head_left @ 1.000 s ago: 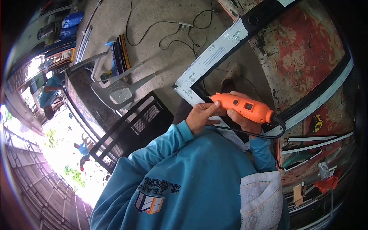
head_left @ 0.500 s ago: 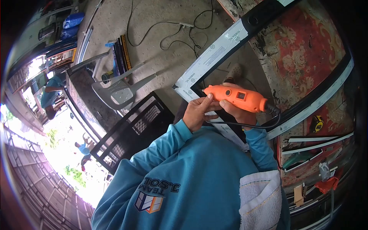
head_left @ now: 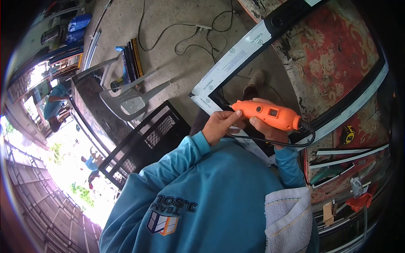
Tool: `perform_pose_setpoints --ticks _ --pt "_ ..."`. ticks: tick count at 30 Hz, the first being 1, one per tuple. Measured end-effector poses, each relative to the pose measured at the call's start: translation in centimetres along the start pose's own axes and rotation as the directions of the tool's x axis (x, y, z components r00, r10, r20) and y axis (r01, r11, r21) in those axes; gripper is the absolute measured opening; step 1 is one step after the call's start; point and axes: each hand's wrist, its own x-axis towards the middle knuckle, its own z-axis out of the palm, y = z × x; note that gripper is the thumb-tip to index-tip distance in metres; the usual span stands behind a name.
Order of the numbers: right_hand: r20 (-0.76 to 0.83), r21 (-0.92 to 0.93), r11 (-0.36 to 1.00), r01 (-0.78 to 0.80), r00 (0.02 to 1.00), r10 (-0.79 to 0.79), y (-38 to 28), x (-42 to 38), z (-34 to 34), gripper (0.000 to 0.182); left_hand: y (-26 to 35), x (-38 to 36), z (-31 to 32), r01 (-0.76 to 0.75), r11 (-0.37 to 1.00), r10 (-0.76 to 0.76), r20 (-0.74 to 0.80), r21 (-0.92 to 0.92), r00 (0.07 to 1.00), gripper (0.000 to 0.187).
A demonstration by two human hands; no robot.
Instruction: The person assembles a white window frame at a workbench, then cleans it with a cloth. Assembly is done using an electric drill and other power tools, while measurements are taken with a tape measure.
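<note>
An orange corded rotary tool (head_left: 265, 114) lies across my two hands, its nose pointing left and its black cord looping from the rear end. My right hand (head_left: 270, 131) is wrapped around the body from below, thumb along its near side. With thumb and fingers closed, my left hand (head_left: 219, 125) grips the tool at its nose; some of those fingers are hidden. Beneath and beyond the tool is a dark frame (head_left: 230, 65) covered with white printed protective film. The tool's tip is close to the frame's left corner, but I cannot tell if they touch.
The frame rests partly on a worn red floral table (head_left: 325, 63), with a tape measure (head_left: 348, 135) and trim strips on it. A grey plastic chair (head_left: 126, 103) and black metal rack (head_left: 147, 141) stand left. A power cord (head_left: 168, 29) crosses the floor. People are in the background.
Both hands and the rotary tool have shifted slightly right and down, so the tool's tip is farther from the frame's left corner. The grip looks much the same.
</note>
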Motion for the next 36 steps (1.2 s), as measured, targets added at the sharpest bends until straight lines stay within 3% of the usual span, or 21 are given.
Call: perform_pose_setpoints --ticks 1,2,3,4,6,8,10,12,14,16,18,20,23,30,32,36 --pt "0.006 -0.029 0.999 0.046 0.999 -0.046 0.1 -0.1 -0.1 0.046 0.1 -0.1 -0.6 -0.071 0.972 0.071 0.007 0.225 0.997 0.045" --pt "0.015 -0.055 0.994 0.094 0.996 -0.093 0.1 -0.2 -0.2 0.046 0.7 -0.5 -0.8 -0.071 0.971 0.072 0.002 0.228 0.997 0.045" --pt "0.016 -0.049 0.994 0.098 0.995 -0.097 0.2 -0.4 -0.5 0.046 1.6 -1.1 -1.0 -0.089 0.822 0.201 -0.139 0.563 0.970 0.042" --pt "0.027 -0.087 0.988 0.128 0.992 -0.126 0.2 -0.7 -0.9 0.045 2.3 -1.6 -1.0 -0.029 0.567 0.362 -0.218 0.823 0.906 0.038" --pt "0.037 -0.119 0.979 0.167 0.986 -0.163 0.2 -1.3 -1.3 0.045 3.3 -1.2 -1.3 0.013 0.484 0.456 -0.265 0.875 0.850 0.040" --pt "-0.022 0.068 0.989 0.133 0.991 -0.131 0.0 -1.9 -1.5 0.047 4.0 -0.9 -1.4 0.141 0.258 0.483 -0.254 0.956 0.838 0.047" --pt "-0.015 0.101 0.984 0.145 0.989 -0.144 -0.4 -2.0 -1.8 0.049 4.9 -0.6 -0.4 0.181 0.214 0.415 -0.257 0.960 0.873 0.052" --pt "-0.004 0.139 0.979 0.149 0.989 -0.150 -0.7 -2.2 -2.1 0.051 4.7 0.1 0.1 0.302 0.049 0.295 -0.302 0.952 0.906 0.052" --pt "-0.020 0.158 0.949 0.274 0.961 -0.275 -0.9 -2.0 -2.4 0.053 4.9 0.8 0.3 0.361 0.017 0.239 -0.354 0.933 0.904 0.050" --pt "-0.044 0.191 0.940 0.283 0.959 -0.280 -1.3 -2.3 -2.9 0.052 4.6 1.5 0.2 0.343 -0.020 0.273 -0.325 0.939 0.905 0.046" --pt "-0.069 0.217 0.934 0.285 0.959 -0.276 -1.1 -2.8 -3.5 0.052 5.1 1.5 0.9 0.404 0.011 0.287 -0.390 0.915 0.875 0.039" --pt "-0.083 0.229 0.922 0.313 0.950 -0.302 -0.8 -3.3 -4.3 0.051 5.0 1.1 1.1 0.379 0.187 0.359 -0.422 0.906 0.832 0.035" --pt "-0.160 0.272 0.880 0.390 0.920 -0.358 0.2 -3.9 -4.8 0.050 4.1 1.7 1.5 0.461 0.215 0.395 -0.508 0.861 0.765 0.036" --pt "-0.145 0.324 0.873 0.364 0.931 -0.335 -0.4 -5.1 -6.6 0.054 3.4 3.7 1.3 0.554 0.206 0.456 -0.581 0.806 0.674 0.035" --pt "-0.128 0.218 0.905 0.364 0.930 -0.344 -0.2 -5.4 -7.3 0.056 2.8 4.4 0.6 0.570 0.290 0.460 -0.634 0.769 0.622 0.031" --pt "-0.230 0.317 0.871 0.376 0.921 -0.314 -0.4 -6.3 -7.8 0.055 2.5 5.0 1.0 0.627 0.274 0.503 -0.665 0.729 0.553 0.028"
